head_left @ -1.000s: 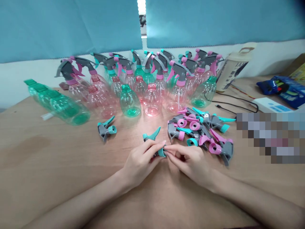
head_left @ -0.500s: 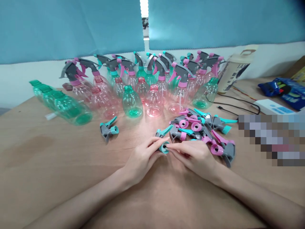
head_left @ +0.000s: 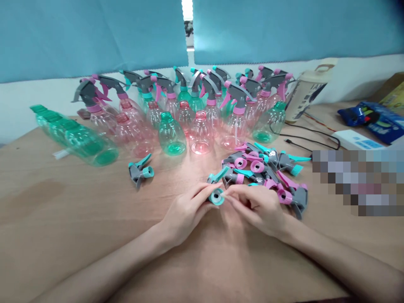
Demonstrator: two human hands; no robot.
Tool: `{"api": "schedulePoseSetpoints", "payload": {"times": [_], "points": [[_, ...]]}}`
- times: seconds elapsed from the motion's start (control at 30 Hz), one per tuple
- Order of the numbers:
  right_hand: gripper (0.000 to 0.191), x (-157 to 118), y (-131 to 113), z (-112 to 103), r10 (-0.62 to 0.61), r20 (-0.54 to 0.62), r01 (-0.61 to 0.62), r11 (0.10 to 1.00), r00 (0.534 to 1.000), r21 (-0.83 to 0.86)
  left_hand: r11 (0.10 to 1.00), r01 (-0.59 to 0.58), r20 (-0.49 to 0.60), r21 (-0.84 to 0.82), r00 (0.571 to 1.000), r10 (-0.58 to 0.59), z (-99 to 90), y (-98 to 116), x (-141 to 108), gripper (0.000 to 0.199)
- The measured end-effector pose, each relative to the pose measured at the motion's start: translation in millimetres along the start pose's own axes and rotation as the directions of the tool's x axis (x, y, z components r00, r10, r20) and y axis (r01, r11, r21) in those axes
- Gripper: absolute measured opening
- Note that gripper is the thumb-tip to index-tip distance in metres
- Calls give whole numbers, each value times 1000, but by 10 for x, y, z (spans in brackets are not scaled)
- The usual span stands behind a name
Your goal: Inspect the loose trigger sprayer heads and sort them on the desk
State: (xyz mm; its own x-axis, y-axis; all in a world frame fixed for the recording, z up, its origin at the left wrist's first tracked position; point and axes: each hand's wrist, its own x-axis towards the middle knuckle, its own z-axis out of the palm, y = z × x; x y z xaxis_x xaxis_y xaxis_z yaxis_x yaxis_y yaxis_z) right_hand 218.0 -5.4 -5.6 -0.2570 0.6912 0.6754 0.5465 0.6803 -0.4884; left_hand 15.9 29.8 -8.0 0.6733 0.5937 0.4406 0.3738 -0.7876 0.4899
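My left hand point(head_left: 188, 210) is closed around a grey trigger sprayer head with a teal collar point(head_left: 216, 196), its open underside turned towards me. Inside the collar a pale ring with a dark hole shows. My right hand point(head_left: 260, 206) is pinched at the collar's right edge; something small and whitish may be between its fingertips, too small to name. Just right of my hands lies a pile of sprayer heads point(head_left: 258, 166) with pink or teal collars. One more teal-collared sprayer head point(head_left: 141, 171) lies apart on the left.
Clear pink point(head_left: 202, 136) and green bottles point(head_left: 172, 136) stand behind my hands, several with sprayers fitted. Several green bottles point(head_left: 104, 155) form a slanting row on the left. A cream tumbler point(head_left: 304, 94), black cable point(head_left: 315, 134), white box point(head_left: 358, 141) and blue packet point(head_left: 375, 122) are at right.
My right fingertips have drawn back slightly from the collar's centre to its right edge, uncovering the dark hole. The whole view has shifted a little; my left hand keeps its hold.
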Motion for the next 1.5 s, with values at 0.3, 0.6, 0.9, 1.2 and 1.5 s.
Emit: {"api": "schedulePoseSetpoints", "payload": {"times": [0.3, 0.6, 0.9, 1.2, 1.5], "points": [[49, -50, -22, 15, 199, 130, -216, 967, 971, 134, 999, 44, -189, 25, 981, -39, -1, 31, -41, 30], [24, -85, -207, 63, 176, 207, -216, 958, 962, 187, 973, -222, -151, -69, 966, 210, 11, 13, -29, 35], [22, 123, -81, -440, 378, -7, -375, 915, 926, -147, 995, 76, -294, -65, 951, -92, -59, -96, -52, 20], [37, -171, 289, -1125, 598, -138, -613, 769, 790, -179, 986, 62, -279, 158, 960, -15, -92, -84, -8, 16], [39, -303, 685, -1300, 674, -173, -690, 723, 718, -48, 969, 43, -262, 245, 965, 24, -95, -101, 1, 6]]}}
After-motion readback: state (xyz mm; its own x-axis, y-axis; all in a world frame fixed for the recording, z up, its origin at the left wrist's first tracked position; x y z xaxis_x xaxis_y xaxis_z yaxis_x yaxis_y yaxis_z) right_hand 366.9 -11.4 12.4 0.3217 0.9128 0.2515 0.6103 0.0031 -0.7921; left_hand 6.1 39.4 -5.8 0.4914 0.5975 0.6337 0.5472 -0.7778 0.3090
